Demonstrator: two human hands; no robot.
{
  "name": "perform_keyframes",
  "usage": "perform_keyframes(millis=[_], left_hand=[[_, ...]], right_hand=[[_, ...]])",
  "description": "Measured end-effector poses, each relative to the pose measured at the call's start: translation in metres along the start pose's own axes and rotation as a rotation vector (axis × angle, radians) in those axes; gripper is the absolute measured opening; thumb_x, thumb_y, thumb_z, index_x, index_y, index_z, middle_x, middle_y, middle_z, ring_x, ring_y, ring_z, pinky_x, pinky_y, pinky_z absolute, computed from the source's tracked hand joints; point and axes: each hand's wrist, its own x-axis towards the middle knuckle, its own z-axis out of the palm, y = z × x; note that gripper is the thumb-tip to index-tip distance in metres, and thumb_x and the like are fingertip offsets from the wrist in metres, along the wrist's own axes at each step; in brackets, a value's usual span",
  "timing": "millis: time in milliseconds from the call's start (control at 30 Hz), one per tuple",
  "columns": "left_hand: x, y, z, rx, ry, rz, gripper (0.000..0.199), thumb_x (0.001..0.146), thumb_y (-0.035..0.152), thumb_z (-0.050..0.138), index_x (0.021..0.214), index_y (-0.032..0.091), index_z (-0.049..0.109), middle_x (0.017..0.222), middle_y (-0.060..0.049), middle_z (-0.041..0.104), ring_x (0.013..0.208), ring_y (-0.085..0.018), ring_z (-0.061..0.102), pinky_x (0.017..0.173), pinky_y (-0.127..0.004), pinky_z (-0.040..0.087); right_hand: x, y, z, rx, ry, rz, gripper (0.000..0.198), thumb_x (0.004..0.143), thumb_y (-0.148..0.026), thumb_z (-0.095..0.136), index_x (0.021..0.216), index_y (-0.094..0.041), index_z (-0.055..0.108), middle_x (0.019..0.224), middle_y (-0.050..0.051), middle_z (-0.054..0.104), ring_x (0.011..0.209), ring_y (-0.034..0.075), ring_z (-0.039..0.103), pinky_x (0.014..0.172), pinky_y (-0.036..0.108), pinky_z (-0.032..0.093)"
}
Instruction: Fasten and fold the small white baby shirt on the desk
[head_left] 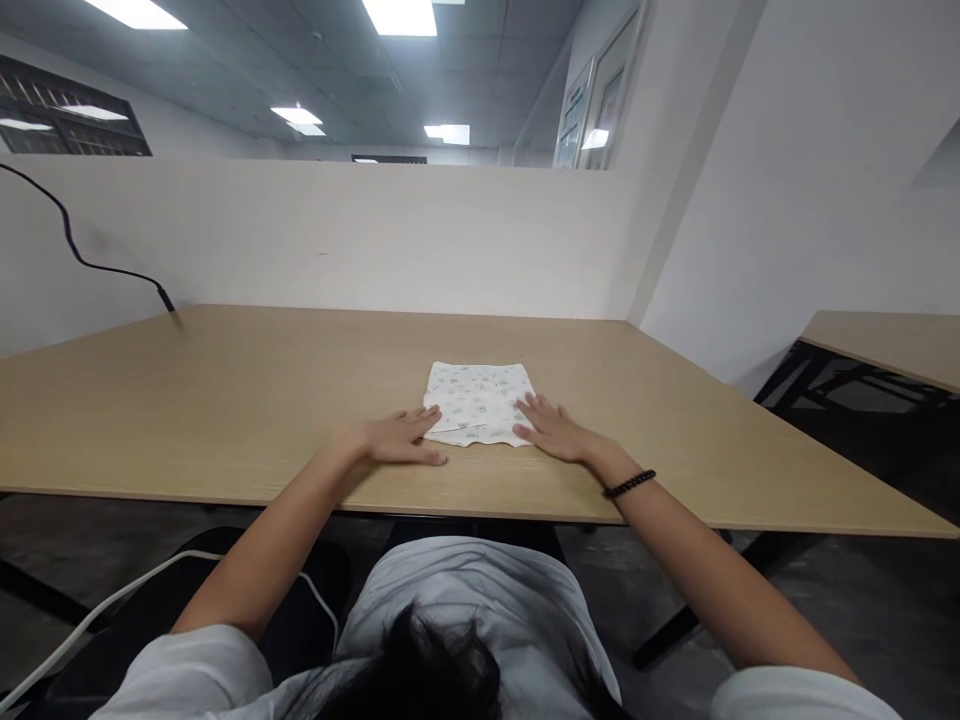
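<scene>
A white cloth (480, 395) with a small greenish print lies folded roughly into a rectangle on the wooden table. Its near edge is wavy, and a fold line shows just above that edge. My left hand (401, 437) rests flat by the cloth's left side, fingertips on its near left corner and thumb on the bare tabletop. On the other side my right hand (553, 428) lies with fingers spread over the cloth's right edge. Neither hand grips the fabric. A dark beaded bracelet circles my right wrist.
The light wooden tabletop (262, 400) reaches back to a white partition (397, 235). At the left a black cable (112, 268) hangs down to the table's back corner. Another table (892, 345) stands at the far right, and a white cord (97, 610) runs beside me at lower left.
</scene>
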Motion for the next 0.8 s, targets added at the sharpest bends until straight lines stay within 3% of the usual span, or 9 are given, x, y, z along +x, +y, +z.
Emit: perform_keyframes(millis=[133,267,367,467,600,800], left_hand=[[-0.026,0.011,0.028,0.033,0.092,0.041,0.105,0.083,0.078,0.048,0.157,0.015,0.009,0.16,-0.013,0.004,0.149,-0.03,0.004,0.121,-0.046,-0.002],[-0.052,0.023,0.044,0.13,0.196,0.108,0.107,0.078,0.08,0.054,0.156,0.015,0.019,0.16,-0.016,0.014,0.149,-0.033,0.008,0.12,-0.05,-0.004],[-0.066,0.027,0.053,0.167,0.298,0.196,0.099,0.075,0.073,0.066,0.151,0.02,0.031,0.155,-0.015,0.03,0.145,-0.034,0.02,0.121,-0.05,0.006],[-0.073,0.028,0.059,0.113,0.382,0.235,0.075,0.082,0.055,0.07,0.144,0.023,0.043,0.14,-0.012,0.047,0.131,-0.03,0.04,0.113,-0.043,0.03],[-0.074,0.028,0.057,-0.04,0.378,0.319,0.046,0.089,0.028,0.059,0.135,0.026,0.054,0.116,-0.01,0.056,0.11,-0.024,0.052,0.096,-0.035,0.045],[-0.064,0.025,0.041,-0.319,0.309,0.456,0.031,0.093,0.021,0.047,0.112,0.025,0.07,0.113,-0.008,0.061,0.109,-0.022,0.056,0.101,-0.036,0.043]], right_hand=[[-0.031,0.0,0.012,-0.005,-0.078,-0.042,0.086,0.093,-0.075,0.037,0.158,-0.021,0.021,0.161,0.012,0.013,0.149,0.032,0.006,0.12,0.054,0.007],[-0.063,-0.007,0.006,-0.014,-0.128,-0.142,0.095,0.087,-0.076,0.049,0.159,-0.022,0.016,0.162,0.011,0.007,0.149,0.032,0.004,0.121,0.052,0.004],[-0.089,-0.009,0.002,-0.03,-0.12,-0.216,0.09,0.088,-0.072,0.053,0.158,-0.026,0.02,0.161,0.008,0.012,0.149,0.03,0.01,0.121,0.051,0.004],[-0.109,-0.009,0.005,-0.059,-0.083,-0.281,0.09,0.085,-0.068,0.061,0.156,-0.027,0.026,0.16,0.007,0.018,0.148,0.031,0.015,0.121,0.052,0.008],[-0.118,-0.01,0.007,-0.024,-0.014,-0.315,0.068,0.089,-0.053,0.063,0.149,-0.03,0.042,0.155,0.006,0.033,0.144,0.029,0.028,0.119,0.049,0.025],[-0.104,-0.009,-0.003,0.276,0.028,-0.305,0.035,0.093,-0.046,0.057,0.123,-0.031,0.068,0.134,0.006,0.059,0.126,0.028,0.053,0.111,0.045,0.038]])
